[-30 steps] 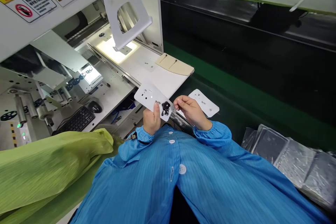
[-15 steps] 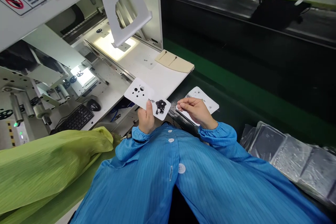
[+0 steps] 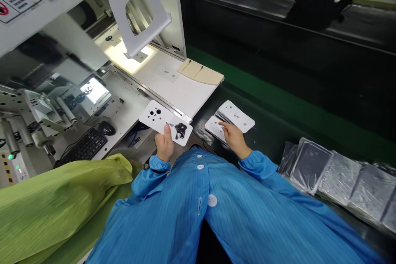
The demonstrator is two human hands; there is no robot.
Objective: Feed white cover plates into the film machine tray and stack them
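My left hand (image 3: 164, 144) grips a thin white phone back panel (image 3: 161, 116) by its near edge, thumb on top. The panel has round camera holes at one end and a black irregular printed patch at the other. My right hand (image 3: 237, 140) is at a white panel (image 3: 213, 124) on the nearer pile, thumb and forefinger on its right part; the other fingers are hidden. Just behind and touching it, a fanned stack of similar white panels (image 3: 238, 116) lies on the dark green surface.
A machine with a lit white bed (image 3: 194, 95) and a cream plate (image 3: 201, 71) stands ahead left. A keyboard (image 3: 83, 146) and mouse (image 3: 107, 128) lie at left, beside yellow-green cloth (image 3: 62, 194). Plastic-wrapped packs (image 3: 338, 177) sit at right.
My right hand has lowered from a pinch above the near pile onto its top panel. My left hand still holds its panel, now turned slightly flatter. The view has shifted a little.
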